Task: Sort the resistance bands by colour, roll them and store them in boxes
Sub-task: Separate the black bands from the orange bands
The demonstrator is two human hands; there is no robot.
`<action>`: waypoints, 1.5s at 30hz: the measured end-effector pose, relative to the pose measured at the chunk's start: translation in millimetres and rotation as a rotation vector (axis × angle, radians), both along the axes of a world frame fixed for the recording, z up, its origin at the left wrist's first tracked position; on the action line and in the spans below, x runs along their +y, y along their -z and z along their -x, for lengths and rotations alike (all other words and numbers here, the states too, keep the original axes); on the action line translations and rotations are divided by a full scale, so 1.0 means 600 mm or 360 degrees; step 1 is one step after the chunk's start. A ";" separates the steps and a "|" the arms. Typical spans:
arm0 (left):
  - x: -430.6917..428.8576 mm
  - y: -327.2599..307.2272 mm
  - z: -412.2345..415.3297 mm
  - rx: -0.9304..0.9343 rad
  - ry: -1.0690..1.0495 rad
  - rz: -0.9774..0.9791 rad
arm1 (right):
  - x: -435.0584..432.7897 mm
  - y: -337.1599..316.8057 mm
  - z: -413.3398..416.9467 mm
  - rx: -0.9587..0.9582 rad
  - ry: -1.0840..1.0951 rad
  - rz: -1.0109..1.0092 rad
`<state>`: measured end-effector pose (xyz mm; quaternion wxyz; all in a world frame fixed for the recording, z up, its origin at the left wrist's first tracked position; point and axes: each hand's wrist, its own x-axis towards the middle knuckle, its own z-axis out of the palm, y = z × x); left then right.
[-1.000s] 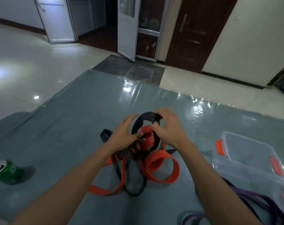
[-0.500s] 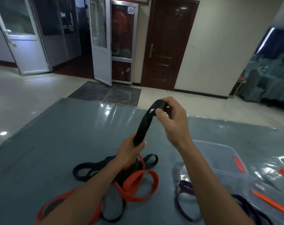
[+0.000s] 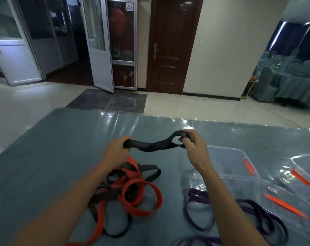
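Observation:
A black resistance band [image 3: 155, 145] is stretched level above the table between both hands. My left hand [image 3: 116, 148] grips its left end; my right hand [image 3: 193, 146] pinches the looped right end. Below them on the blue-grey table [image 3: 53, 157] lies a tangled heap of orange bands [image 3: 141, 197] and black bands [image 3: 115, 178]. Purple bands [image 3: 200, 210] lie to the right, partly hidden by my right forearm. Clear plastic boxes [image 3: 230, 162] with orange clips stand at the right.
A clear lid with orange clips [image 3: 285, 205] lies at the near right beside another box [image 3: 306, 167]. The table's far edge [image 3: 168, 118] runs ahead, with tiled floor, a white glass door and a brown door beyond. Covered furniture stands far right.
The black band came up out of the heap and now hangs level between both hands instead of slanting upward. My left hand slid to its left end. The view has tilted upward.

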<state>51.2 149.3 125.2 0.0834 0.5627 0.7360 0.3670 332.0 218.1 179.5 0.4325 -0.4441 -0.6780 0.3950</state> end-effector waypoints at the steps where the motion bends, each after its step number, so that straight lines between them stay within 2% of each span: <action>1: -0.001 -0.015 0.004 0.0029 0.0002 -0.0014 | 0.000 0.012 0.004 -0.0051 0.0007 0.0060; 3: -0.001 -0.042 0.007 0.0057 0.0043 -0.0024 | 0.000 0.035 0.016 -0.0239 -0.0019 0.0161; 6: 0.001 -0.075 0.007 0.0114 0.0109 0.0079 | -0.006 0.065 0.039 -0.0697 -0.0138 0.0224; 8: -0.001 -0.085 0.000 0.0215 0.0159 0.0186 | -0.027 0.070 0.062 -0.0787 -0.0256 0.0164; 11: -0.011 -0.082 -0.020 0.0249 0.0231 0.0256 | -0.062 0.070 0.107 -0.0734 -0.0460 -0.0037; 14: -0.022 -0.072 -0.035 0.0203 0.0251 0.0248 | -0.085 0.076 0.148 -0.0640 -0.0584 -0.0009; 19: -0.037 -0.061 -0.030 0.0077 0.0226 0.0176 | -0.098 0.081 0.175 -0.0450 -0.0457 -0.0113; 23: -0.045 -0.047 -0.020 0.0022 0.0253 0.0083 | -0.098 0.072 0.173 -0.0455 -0.0336 -0.0091; 26: -0.052 -0.017 -0.024 -0.0035 0.0364 0.0004 | -0.099 0.056 0.160 -0.0403 -0.0339 -0.0152; 29: -0.060 0.031 -0.033 -0.0215 0.0336 -0.0079 | -0.106 0.035 0.147 -0.0304 -0.0330 -0.0150; 34: -0.084 0.117 -0.024 -0.0381 0.0244 0.0082 | -0.107 -0.004 0.112 -0.0031 -0.0202 -0.0203; 38: -0.099 0.152 0.004 -0.0286 0.0156 0.0188 | -0.105 -0.020 0.084 0.0089 -0.0103 -0.0212; 42: -0.102 0.142 0.034 -0.0236 0.0057 0.0173 | -0.091 -0.009 0.062 0.0098 0.0035 -0.0247; 45: -0.084 0.085 0.053 -0.0257 -0.0016 -0.0012 | -0.082 0.019 0.061 0.0005 0.0054 -0.0125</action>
